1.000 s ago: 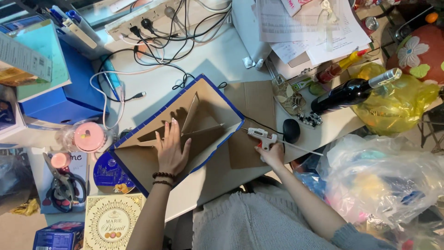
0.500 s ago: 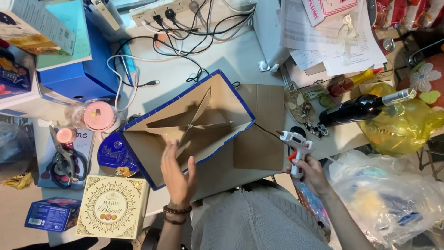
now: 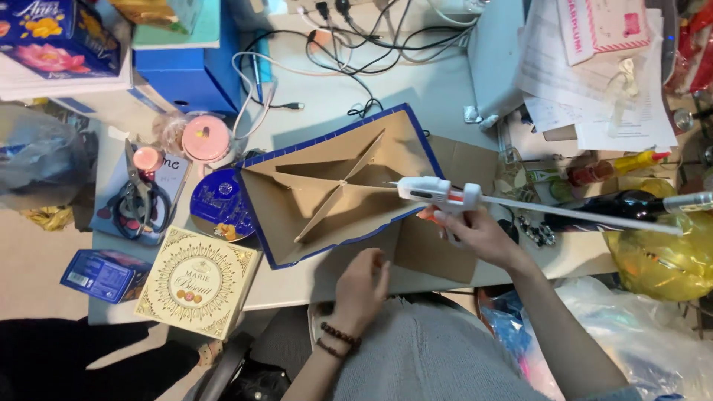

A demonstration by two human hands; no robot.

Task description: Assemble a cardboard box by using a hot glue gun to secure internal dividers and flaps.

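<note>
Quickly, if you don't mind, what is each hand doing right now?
Left hand: open, holding nothing, resting on the desk edge near the cardboard tray.
Right hand: closed around the white glue gun.

Cream square biscuit box (image 3: 196, 282) beside small blue carton (image 3: 96, 275)

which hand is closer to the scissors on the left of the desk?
Left. The left hand sits at the desk edge, well right of the scissors; the right hand is farther right.

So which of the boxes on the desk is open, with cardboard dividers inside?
The blue-edged cardboard box at the centre, under the glue gun nozzle; the others are closed.
</note>
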